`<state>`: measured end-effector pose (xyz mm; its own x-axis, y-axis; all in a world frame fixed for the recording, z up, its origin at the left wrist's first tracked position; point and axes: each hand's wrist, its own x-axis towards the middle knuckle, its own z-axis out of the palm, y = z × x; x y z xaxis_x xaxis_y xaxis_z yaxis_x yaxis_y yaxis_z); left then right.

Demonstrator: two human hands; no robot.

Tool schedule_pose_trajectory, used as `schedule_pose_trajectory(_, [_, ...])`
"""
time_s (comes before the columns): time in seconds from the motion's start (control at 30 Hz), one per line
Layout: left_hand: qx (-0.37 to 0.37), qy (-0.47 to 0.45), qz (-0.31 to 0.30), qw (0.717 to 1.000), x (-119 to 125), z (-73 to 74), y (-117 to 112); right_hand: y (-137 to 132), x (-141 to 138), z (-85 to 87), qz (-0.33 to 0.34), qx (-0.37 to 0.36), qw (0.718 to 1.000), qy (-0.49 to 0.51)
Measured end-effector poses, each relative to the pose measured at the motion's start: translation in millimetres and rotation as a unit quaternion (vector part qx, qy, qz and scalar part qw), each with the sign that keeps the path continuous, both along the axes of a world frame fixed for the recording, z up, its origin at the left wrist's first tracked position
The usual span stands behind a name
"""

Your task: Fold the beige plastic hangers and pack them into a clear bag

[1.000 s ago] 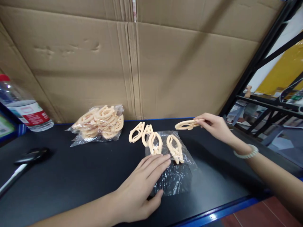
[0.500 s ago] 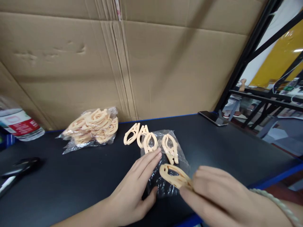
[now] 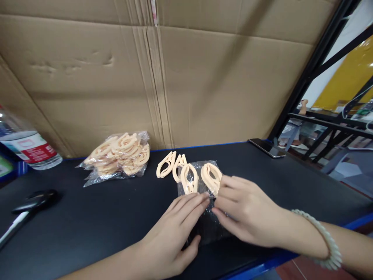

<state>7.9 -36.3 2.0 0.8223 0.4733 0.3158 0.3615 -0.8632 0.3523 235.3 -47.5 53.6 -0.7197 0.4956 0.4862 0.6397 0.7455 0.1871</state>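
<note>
My right hand [image 3: 247, 210], with a beaded bracelet at the wrist, has its fingers closed around the lower end of a beige folding clothes hanger [image 3: 210, 177]. This hanger appears to lie over another one at the right of a clear plastic bag [image 3: 217, 229]. Fingers stretched out, my left hand [image 3: 180, 229] rests on the bag, its fingertips just below a second folded hanger [image 3: 189, 179]. Two more folded hangers [image 3: 165, 165] lie to the left, the nearer partly overlapped by the bag's corner.
A clear bag full of beige hangers [image 3: 121, 153] sits at the back left, beside a water bottle [image 3: 36, 149]. A black object with a white handle [image 3: 32, 204] lies left. A phone [image 3: 266, 147] is at the back right, before a cardboard wall [image 3: 221, 77].
My right hand has moved forward and left, taking its hanger from above the bag's middle to the hanger at the right. My left hand stays on the bag. The view has shifted slightly.
</note>
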Motion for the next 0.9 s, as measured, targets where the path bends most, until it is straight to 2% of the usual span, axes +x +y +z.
schedule_pose_trajectory(0.07, [0.000,0.008,-0.002,1.000,0,-0.3,0,21,4,10.8,-0.013,-0.015,1.000,0.016])
schedule_pose_trajectory(0.17, [0.006,0.014,-0.006,1.000,-1,-1.1,0,72,5,15.1,0.007,-0.034,0.999,-0.042])
schedule_pose_trajectory(0.3, [0.011,0.020,-0.007,1.000,-1,-0.7,-1,145,-11,-0.5,0.076,-0.114,0.988,-0.068])
schedule_pose_trajectory(0.43, [0.017,0.020,-0.002,1.000,-1,0.9,-2,189,-33,-17.0,0.115,-0.169,0.975,-0.090])
schedule_pose_trajectory(0.5, [0.021,0.017,-0.002,1.000,-2,0.5,-2,199,-36,-19.5,0.117,-0.177,0.973,-0.089])
schedule_pose_trajectory(0.6, [0.022,0.014,-0.009,1.000,-3,-1.3,-2,205,-26,-17.9,0.114,-0.187,0.972,-0.088])
schedule_pose_trajectory(0.73, [0.019,0.013,-0.010,1.000,-3,-2.2,-1,202,3,-17.7,0.094,-0.207,0.971,-0.077])
schedule_pose_trajectory(0.9, [0.009,0.014,-0.001,1.000,-2,-1.3,-1,189,43,-27.2,0.040,-0.222,0.974,-0.017])
